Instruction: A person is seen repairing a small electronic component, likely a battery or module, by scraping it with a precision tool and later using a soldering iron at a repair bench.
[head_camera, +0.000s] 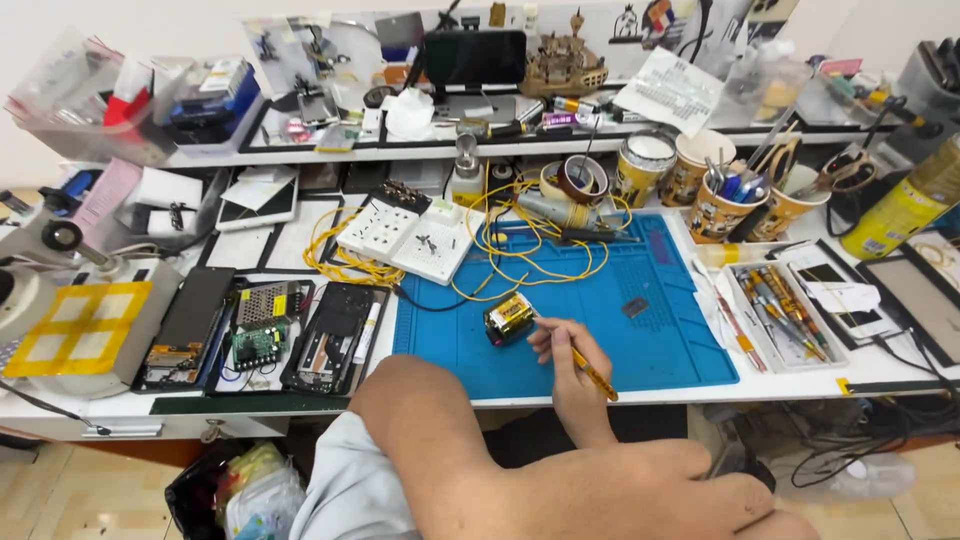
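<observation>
One white tabletop (880, 365), crowded. Blue work mat (660, 330) lies on it at centre. Yellow cable (500, 235) loops across mat's far edge, beside white power strip (405, 232). Opened phones and circuit boards (262, 335) lie left of mat. Paper cups of tools (725, 205) stand at far right. Right hand (572, 362) over mat's near edge, grip pinching yellow-handled tool (592, 373), tip touching small black-and-yellow block (508, 318) on mat. Left hand out of sight; only forearm (440, 440) shows, grip cannot be told.
</observation>
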